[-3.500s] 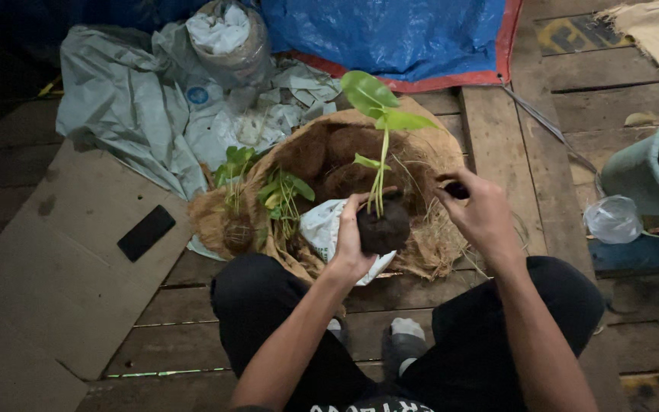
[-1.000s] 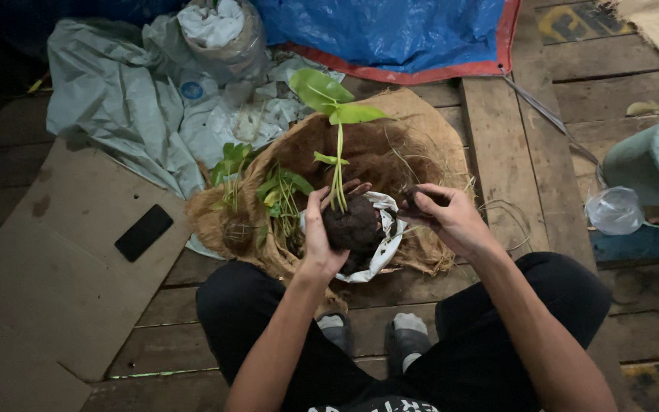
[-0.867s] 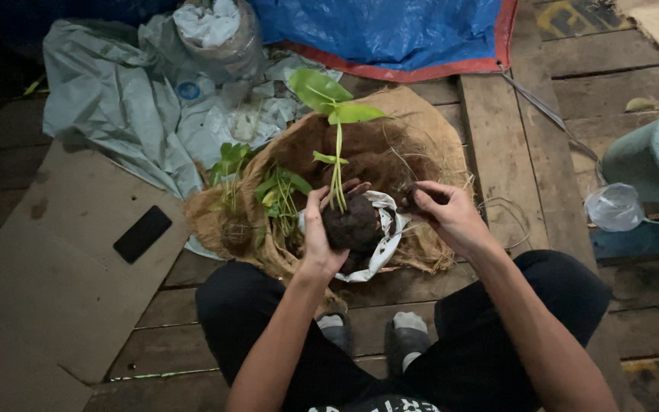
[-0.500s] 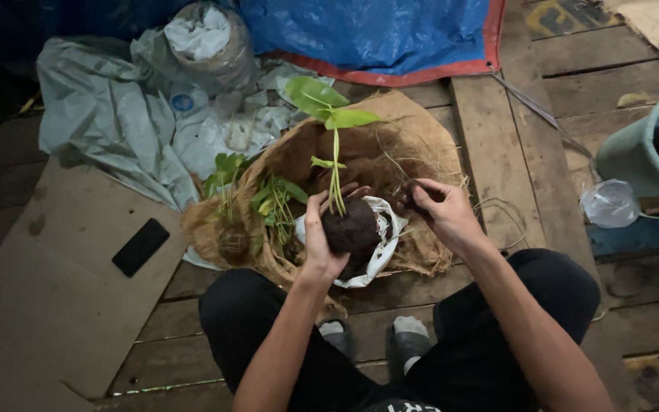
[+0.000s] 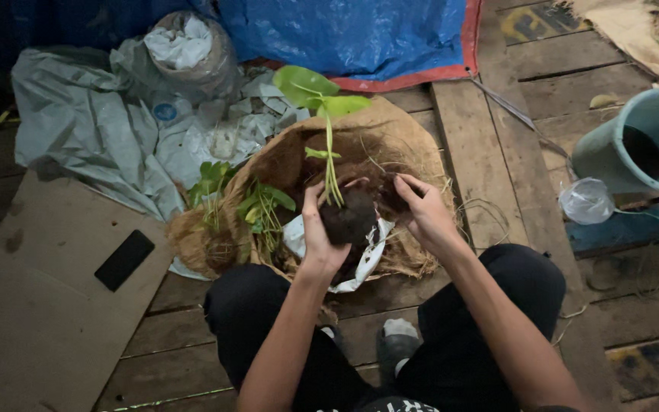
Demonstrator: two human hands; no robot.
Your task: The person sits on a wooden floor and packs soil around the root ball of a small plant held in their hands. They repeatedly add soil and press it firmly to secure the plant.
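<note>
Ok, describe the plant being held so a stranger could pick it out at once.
Start at the brown fibre mat on the plank floor, below the blue tarp. Above its middle, the left hand grips a dark soil ball. Its seedling is the tallest, with one thin stem and broad pale leaves, unlike the low bushy plants beside it.

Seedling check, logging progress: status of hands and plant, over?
Left hand cups seedling's soil ball. Right hand pinches dark soil beside it. Coir pile underneath; nothing obstructing.

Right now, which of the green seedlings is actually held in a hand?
The tall seedling with two broad leaves, its dark soil ball gripped by the left hand. The two shorter leafy seedlings sit untouched on the coconut fibre.
</note>
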